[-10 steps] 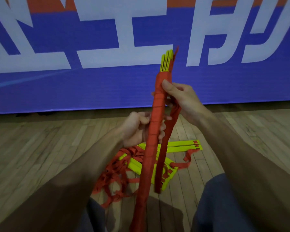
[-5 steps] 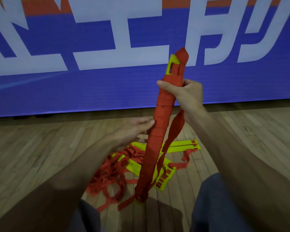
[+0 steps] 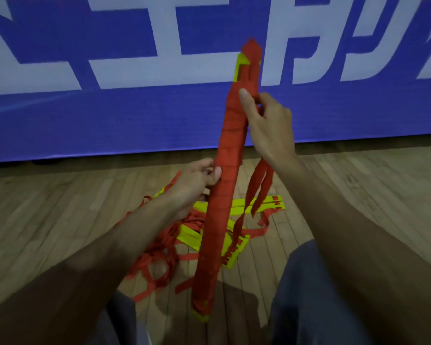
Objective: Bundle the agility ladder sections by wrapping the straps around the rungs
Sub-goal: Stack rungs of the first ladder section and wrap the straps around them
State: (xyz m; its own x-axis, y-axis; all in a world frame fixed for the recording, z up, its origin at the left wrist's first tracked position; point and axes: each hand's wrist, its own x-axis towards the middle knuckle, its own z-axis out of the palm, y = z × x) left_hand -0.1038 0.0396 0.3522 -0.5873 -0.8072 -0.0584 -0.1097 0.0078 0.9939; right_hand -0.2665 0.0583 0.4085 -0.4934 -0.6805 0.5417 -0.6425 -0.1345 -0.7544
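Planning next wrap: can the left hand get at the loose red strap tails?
Probably, reaching round: the left hand grips the red strap-wrapped ladder bundle, which stands between it and the loose red strap tails.

Indoor sports hall, by the edge of the court.
Across the lower half of the frame, a wooden strip floor [image 3: 60,220] of long pale boards, the kind laid in a gym; filling the upper half, a blue banner [image 3: 135,120] with very large white characters, standing where the boards end; at lower centre, on the floor, yellow ladder rungs [image 3: 188,236] and a loose heap of red straps [image 3: 157,247], training gear.
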